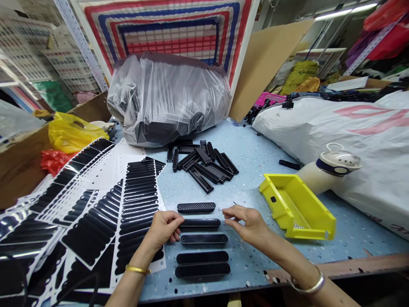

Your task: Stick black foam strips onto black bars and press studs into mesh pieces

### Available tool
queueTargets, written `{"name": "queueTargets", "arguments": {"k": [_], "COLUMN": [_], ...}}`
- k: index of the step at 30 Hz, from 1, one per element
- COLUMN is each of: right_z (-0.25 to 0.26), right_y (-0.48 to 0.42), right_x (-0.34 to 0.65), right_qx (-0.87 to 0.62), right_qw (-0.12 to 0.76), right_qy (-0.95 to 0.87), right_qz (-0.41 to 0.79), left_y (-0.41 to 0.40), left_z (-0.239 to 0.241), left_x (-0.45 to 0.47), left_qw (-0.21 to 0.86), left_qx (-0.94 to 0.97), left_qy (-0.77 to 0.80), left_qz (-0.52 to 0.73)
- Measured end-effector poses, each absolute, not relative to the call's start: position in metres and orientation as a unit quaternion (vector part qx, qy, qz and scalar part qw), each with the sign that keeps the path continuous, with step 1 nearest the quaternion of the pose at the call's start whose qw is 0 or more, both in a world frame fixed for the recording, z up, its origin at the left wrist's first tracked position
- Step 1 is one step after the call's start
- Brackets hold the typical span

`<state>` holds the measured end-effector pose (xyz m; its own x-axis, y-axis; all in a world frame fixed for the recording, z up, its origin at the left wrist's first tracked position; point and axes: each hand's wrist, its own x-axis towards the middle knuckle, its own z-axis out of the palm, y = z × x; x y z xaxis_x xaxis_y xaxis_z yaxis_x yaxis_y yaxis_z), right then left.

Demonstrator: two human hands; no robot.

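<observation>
Long, round-ended black plastic strip point(200, 222), second in a row of five near the front edge of the blue speckled worktable point(255, 157). The left hand point(164, 230) pinches its left end. The right hand point(247, 224) sets half-curled fingertips at its right end, grip unclear. Likely light, stiff, smooth: hold by the ends.

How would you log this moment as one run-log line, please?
left hand: pinches left end of black strip | right hand: fingertips at its right end | sticker sheets: left of hands | yellow bin: right of hands
</observation>
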<state>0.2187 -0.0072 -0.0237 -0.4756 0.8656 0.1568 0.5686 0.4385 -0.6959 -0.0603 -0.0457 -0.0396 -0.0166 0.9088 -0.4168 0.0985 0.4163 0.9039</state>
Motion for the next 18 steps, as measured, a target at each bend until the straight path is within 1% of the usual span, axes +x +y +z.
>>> {"name": "queueTargets", "arguments": {"k": [2, 5, 8, 12, 18], "right_z": [-0.023, -0.027, -0.032, -0.039, -0.044], "right_y": [-0.01, -0.014, -0.016, -0.014, -0.009], "right_x": [0.222, 0.214, 0.196, 0.179, 0.174], "right_qx": [-0.477, -0.516, -0.528, -0.545, -0.559], "right_qw": [0.272, 0.252, 0.231, 0.216, 0.226], "right_qy": [-0.787, -0.758, -0.748, -0.742, -0.726], "right_qz": [0.283, 0.309, 0.331, 0.326, 0.332], "left_y": [-0.046, -0.046, -0.046, -0.045, -0.045], "left_z": [-0.039, -0.038, -0.038, -0.038, -0.039], "left_x": [-0.06, -0.06, -0.06, -0.059, -0.06], "left_qw": [0.571, 0.571, 0.57, 0.57, 0.571], "left_qx": [0.408, 0.412, 0.416, 0.421, 0.431], "left_qy": [0.617, 0.615, 0.614, 0.611, 0.604], "left_qz": [0.355, 0.354, 0.352, 0.352, 0.351]}}
